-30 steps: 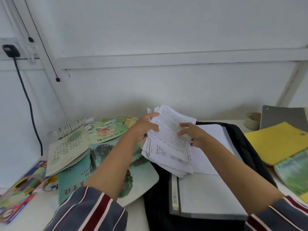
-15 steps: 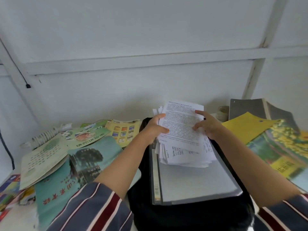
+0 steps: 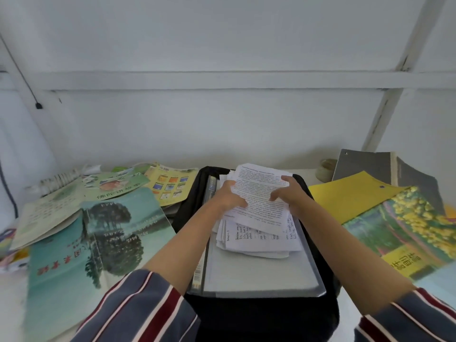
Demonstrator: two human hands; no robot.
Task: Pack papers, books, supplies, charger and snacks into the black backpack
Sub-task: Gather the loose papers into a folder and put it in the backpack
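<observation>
Backpack (image 3: 259, 319) lies open on the bench (image 3: 12, 317), nearest the person, a folder (image 3: 259, 275) already seated in its mouth. Over the folder, left hand (image 3: 228, 199) and right hand (image 3: 292, 197) grip the papers (image 3: 259, 218) by opposite edges, apparently to keep loose sheets squared; whether the stack rests on the folder is unclear. Books (image 3: 98, 243) lie unpacked at left.

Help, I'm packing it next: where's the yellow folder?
Head view, right of the black backpack: the yellow folder lies on the grey notebook, partly under the flowered book.
</observation>
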